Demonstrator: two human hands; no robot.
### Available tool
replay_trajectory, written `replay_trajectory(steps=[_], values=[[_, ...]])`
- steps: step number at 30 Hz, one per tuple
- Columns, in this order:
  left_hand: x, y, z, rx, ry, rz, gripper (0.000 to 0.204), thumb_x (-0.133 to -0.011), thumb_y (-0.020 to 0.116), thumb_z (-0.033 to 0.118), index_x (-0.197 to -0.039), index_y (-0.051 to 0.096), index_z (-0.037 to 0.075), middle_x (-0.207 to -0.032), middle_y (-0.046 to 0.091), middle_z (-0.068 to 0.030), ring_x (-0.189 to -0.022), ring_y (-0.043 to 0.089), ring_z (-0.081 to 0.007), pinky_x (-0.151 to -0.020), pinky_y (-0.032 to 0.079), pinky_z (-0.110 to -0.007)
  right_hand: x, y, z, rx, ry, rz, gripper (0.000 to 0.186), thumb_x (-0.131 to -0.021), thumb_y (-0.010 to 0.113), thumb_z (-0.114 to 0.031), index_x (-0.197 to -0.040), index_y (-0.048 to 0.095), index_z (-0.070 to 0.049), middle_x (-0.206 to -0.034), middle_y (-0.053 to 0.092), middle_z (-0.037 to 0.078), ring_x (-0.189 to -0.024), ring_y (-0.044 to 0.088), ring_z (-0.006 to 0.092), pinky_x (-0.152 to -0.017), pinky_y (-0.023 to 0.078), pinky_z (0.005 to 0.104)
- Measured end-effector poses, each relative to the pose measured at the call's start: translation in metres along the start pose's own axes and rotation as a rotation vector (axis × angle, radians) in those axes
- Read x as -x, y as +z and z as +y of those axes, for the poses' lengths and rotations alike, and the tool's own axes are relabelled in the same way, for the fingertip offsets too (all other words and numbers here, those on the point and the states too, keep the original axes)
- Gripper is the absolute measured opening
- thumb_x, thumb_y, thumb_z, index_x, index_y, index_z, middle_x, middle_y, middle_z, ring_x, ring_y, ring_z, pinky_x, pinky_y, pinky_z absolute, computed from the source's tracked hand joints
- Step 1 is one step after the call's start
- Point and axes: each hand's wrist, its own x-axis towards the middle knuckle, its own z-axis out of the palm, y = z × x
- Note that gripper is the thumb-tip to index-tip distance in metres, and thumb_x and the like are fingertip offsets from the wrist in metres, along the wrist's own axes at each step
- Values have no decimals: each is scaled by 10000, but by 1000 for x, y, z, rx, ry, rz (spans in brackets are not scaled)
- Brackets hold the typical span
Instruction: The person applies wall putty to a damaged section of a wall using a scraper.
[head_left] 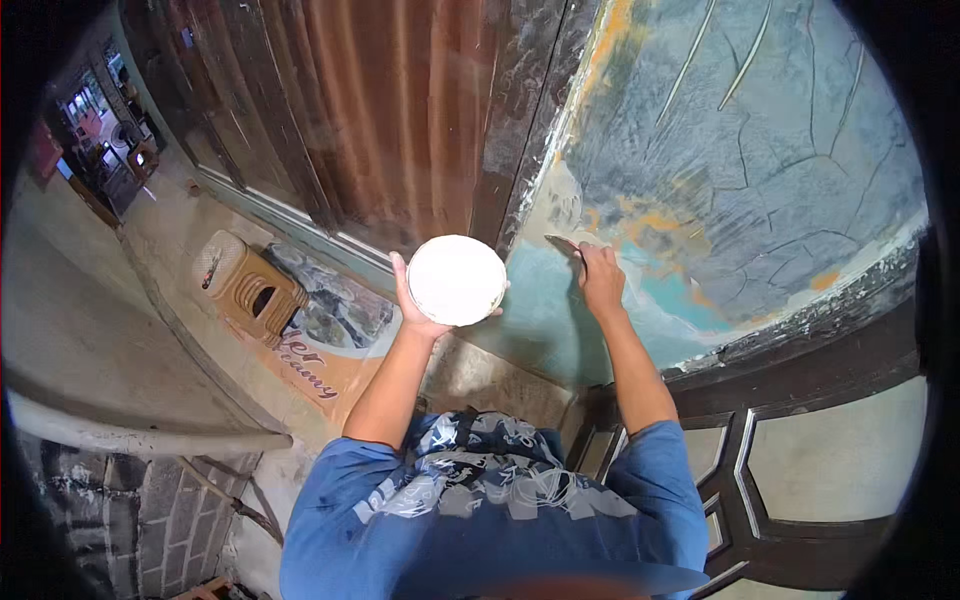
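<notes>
My left hand (pixel 424 324) holds up a round white tub (pixel 457 280), thumb on its left side and fingertips showing at its right. Its top looks bright white, and I cannot tell whether that is a lid or the contents. My right hand (pixel 602 282) is closed round a putty knife (pixel 562 243) with a dark handle. The blade points left and lies at or close to the wall (pixel 545 300), beside a pale smeared strip. That wall has teal paint low down, orange patches, and a grey area with carved crack lines above.
Brown wooden panels (pixel 400 130) stand left of the wall's corner. Below them, stacked tan plastic stools (pixel 262 300) sit on a printed sheet (pixel 310 375) on the floor. A dark framed panel (pixel 830 460) runs close by my right side. Grey blocks (pixel 160 520) lie low left.
</notes>
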Motion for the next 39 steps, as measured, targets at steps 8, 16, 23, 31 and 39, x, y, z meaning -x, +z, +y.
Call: replay_trajectory(steps=[8, 16, 23, 31, 39], values=[[8, 9, 7, 27, 14, 31, 1140, -741, 342, 965, -1530, 365, 142, -1528, 382, -289, -1303, 416, -622, -935, 371, -838, 9, 13, 4, 81, -76, -79, 287, -838, 647, -76, -1118, 631, -141, -1014, 687, 25, -919, 609, 290, -676, 543, 448], [15, 18, 12, 43, 22, 14, 1152, -741, 336, 968, -1534, 342, 132, -1505, 395, -310, -1272, 435, -638, -909, 408, -825, 15, 13, -5, 79, -34, -80, 313, -819, 639, -61, -1122, 628, -140, -976, 669, 33, -932, 607, 286, -682, 553, 448], [16, 10, 20, -70, 7, -43, 1155, -747, 336, 963, -1535, 338, 119, -1498, 400, -314, -1268, 440, -637, -917, 424, -807, 7, 10, -1, 69, -7, 64, 378, -785, 646, -32, -1150, 642, -129, -1012, 682, 54, -947, 613, 287, -697, 541, 456], [16, 13, 25, -61, 9, 2, 1154, -753, 338, 958, -1527, 354, 102, -1502, 407, -295, -1274, 456, -609, -910, 418, -817, 23, 19, 5, 99, -76, -73, 369, -784, 666, -72, -1141, 610, -144, -976, 645, 37, -925, 603, 290, -650, 550, 440], [17, 2, 30, -77, 29, -11, 1159, -748, 346, 960, -1536, 330, 110, -1530, 364, -293, -1303, 427, -602, -917, 405, -829, 6, -3, -1, 56, -41, 2, 320, -820, 622, -45, -1129, 634, -129, -981, 662, 42, -900, 609, 289, -666, 546, 450]])
